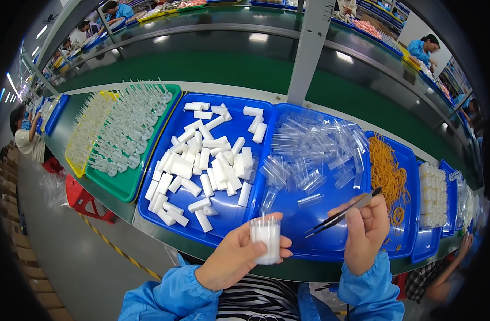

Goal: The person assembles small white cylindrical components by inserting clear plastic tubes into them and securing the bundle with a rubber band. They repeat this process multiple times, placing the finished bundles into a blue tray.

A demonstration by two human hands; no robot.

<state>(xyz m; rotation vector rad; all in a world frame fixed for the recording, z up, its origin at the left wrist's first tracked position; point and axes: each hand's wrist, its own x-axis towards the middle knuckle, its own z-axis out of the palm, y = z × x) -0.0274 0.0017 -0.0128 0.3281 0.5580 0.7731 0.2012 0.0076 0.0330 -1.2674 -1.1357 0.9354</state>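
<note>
My left hand [231, 259] is closed around a bundle of clear plastic tubes [266, 241] with white material inside, held upright in front of me. One clear tube appears to stand up above the bundle. In my right hand [367, 227] is a pair of dark tweezers [338, 215], pinched between thumb and fingers. The tips point left toward the bundle, a short way apart from it. Both hands are over the near side of a blue tray [322, 227] of loose clear tubes [309, 139]. White cylinders [191, 155] lie scattered in the blue tray left of it.
Orange rubber bands [386, 171] fill a tray at right, with bundled pieces [433, 192] beyond. Clear stemmed parts [128, 128] crowd a green tray [167, 115] at left. A metal post [309, 53] rises behind the trays. Other people [422, 49] sit nearby; a red stool [84, 198] stands left.
</note>
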